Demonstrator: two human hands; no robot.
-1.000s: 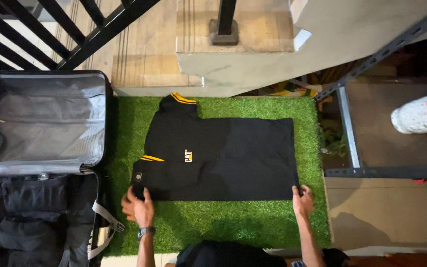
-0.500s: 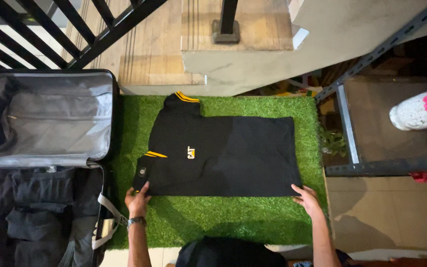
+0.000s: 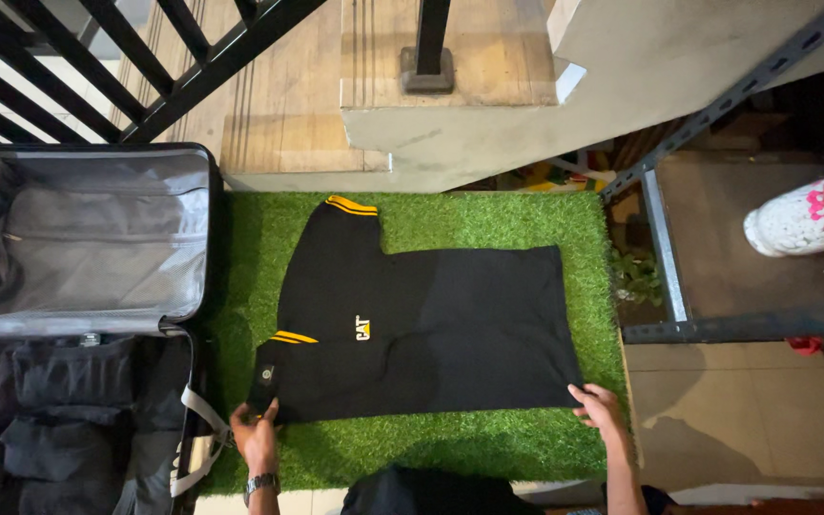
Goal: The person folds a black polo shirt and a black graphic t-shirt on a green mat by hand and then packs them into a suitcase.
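I see a folded black polo shirt (image 3: 422, 329) with yellow-striped collar and sleeve trim lying flat across the green artificial grass mat (image 3: 431, 448) in the middle of the frame. My left hand (image 3: 255, 439), lower left of centre, pinches the shirt's near left corner by the sleeve, fingers closed on the fabric. My right hand (image 3: 601, 408), lower right of centre, rests with fingers spread and open on the shirt's near right corner at the mat's edge. An open suitcase (image 3: 78, 315) fills the left side of the frame, its grey-lined lid above and dark packed clothes below. A black metal railing (image 3: 135, 67) crosses the upper left.
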